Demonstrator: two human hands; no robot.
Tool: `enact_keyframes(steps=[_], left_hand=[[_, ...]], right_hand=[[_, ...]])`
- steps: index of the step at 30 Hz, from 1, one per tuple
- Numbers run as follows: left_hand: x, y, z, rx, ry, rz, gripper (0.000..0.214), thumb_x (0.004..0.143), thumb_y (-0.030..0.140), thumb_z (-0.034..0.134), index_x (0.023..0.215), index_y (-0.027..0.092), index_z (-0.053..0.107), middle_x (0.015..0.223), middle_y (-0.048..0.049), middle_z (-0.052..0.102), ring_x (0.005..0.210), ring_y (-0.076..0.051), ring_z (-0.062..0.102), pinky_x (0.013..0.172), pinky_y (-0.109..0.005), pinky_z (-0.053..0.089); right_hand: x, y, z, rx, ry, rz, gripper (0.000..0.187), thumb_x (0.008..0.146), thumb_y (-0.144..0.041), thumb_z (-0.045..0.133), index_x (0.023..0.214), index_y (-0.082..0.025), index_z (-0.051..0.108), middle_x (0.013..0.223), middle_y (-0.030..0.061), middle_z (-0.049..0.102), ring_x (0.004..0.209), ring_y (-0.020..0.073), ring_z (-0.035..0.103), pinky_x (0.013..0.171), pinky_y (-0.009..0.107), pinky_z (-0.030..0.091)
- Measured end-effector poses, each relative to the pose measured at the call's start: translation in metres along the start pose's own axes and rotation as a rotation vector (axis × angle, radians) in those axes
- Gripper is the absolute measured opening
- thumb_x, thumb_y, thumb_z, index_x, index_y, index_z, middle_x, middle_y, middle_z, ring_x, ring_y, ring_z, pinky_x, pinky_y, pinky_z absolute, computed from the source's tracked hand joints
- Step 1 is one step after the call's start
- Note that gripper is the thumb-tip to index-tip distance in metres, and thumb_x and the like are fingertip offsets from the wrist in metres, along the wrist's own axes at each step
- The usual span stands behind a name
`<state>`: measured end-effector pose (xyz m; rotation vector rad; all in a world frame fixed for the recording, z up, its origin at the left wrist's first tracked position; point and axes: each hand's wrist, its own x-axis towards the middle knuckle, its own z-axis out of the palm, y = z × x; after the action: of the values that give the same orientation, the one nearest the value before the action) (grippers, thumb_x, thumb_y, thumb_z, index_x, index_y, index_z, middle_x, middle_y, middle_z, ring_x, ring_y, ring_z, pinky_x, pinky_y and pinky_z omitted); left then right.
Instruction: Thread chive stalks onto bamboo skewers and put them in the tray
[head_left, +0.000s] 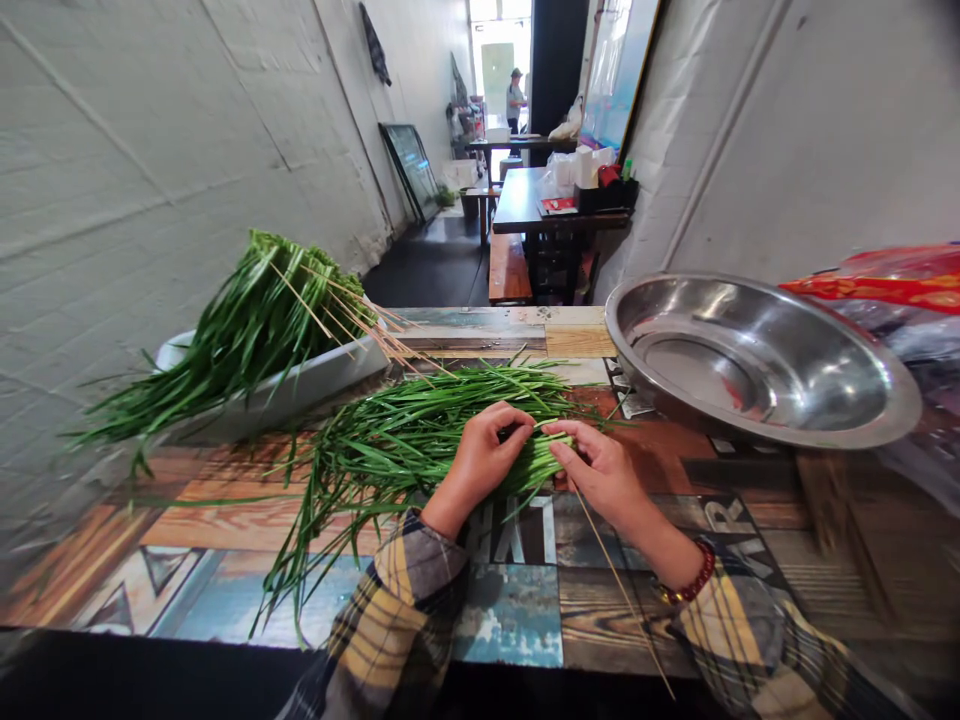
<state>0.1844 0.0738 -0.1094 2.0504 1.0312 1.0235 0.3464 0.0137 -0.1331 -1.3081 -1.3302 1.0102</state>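
Note:
A loose heap of garlic chives [405,425] lies across the table, with the pale stalk ends under my hands and the leaves spread to the left. My left hand [486,447] is closed in a pinch at the stalk ends, thumb against forefinger. Facing it, my right hand [600,468] pinches the stalks from the right side. A thin bamboo skewer [622,585] slants from below my right fingers toward the table's front edge. Whether its upper tip is in the stalks is hidden by the fingers.
On the left, a white tray [322,385] holds a thick stack of chives [259,310] with several skewers [382,340] sticking out. A steel basin [847,437] stands at the right, beside red and clear plastic bags [892,280]. Farther back are tables [517,195] and a standing person [514,100].

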Motion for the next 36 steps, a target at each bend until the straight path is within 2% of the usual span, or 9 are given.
enact_keyframes(steps=[5,12,20,25,36], left_hand=[[-0.0014,0.0003,0.0019,0.005,0.026,0.016,0.011,0.081,0.014,0.058,0.075,0.016,0.066,0.075,-0.0025,0.064,0.072,-0.014,0.058,0.068,-0.024,0.044],[-0.0016,0.0019,0.0023,-0.010,0.039,0.032,0.011,0.081,0.014,0.059,0.074,0.017,0.066,0.073,-0.0020,0.063,0.071,-0.014,0.057,0.067,-0.025,0.044],[-0.0020,0.0015,0.0028,-0.045,0.038,0.044,0.011,0.081,0.012,0.059,0.077,0.016,0.069,0.076,-0.0031,0.064,0.072,-0.014,0.058,0.067,-0.025,0.044],[-0.0021,0.0009,0.0031,-0.053,0.036,0.057,0.012,0.081,0.011,0.059,0.078,0.016,0.069,0.076,-0.0030,0.063,0.073,-0.014,0.058,0.068,-0.025,0.045],[-0.0017,-0.0002,0.0029,-0.022,-0.001,0.071,0.014,0.082,0.012,0.057,0.078,0.018,0.070,0.076,-0.0030,0.061,0.074,-0.014,0.058,0.068,-0.025,0.045]], right_hand=[[-0.0003,0.0013,0.0002,0.050,-0.016,0.026,0.034,0.084,-0.042,0.057,0.106,-0.018,0.065,0.067,-0.0010,0.061,0.050,0.0112,0.057,0.045,0.021,0.050],[0.0000,0.0003,0.0000,-0.017,-0.019,-0.007,0.034,0.085,-0.040,0.056,0.106,-0.016,0.068,0.071,0.0010,0.066,0.050,0.0104,0.056,0.043,0.020,0.045],[0.0002,0.0043,-0.0008,0.005,-0.029,0.005,0.035,0.086,-0.040,0.056,0.109,-0.016,0.067,0.074,0.0013,0.066,0.049,0.0092,0.054,0.046,0.021,0.050],[0.0005,0.0051,-0.0010,0.014,-0.022,0.013,0.036,0.085,-0.042,0.056,0.108,-0.016,0.068,0.077,0.0021,0.067,0.052,0.0104,0.058,0.049,0.023,0.054],[0.0015,0.0057,-0.0020,0.025,-0.032,0.018,0.032,0.083,-0.040,0.058,0.104,-0.019,0.069,0.082,0.0036,0.069,0.055,0.0121,0.060,0.050,0.024,0.055]])
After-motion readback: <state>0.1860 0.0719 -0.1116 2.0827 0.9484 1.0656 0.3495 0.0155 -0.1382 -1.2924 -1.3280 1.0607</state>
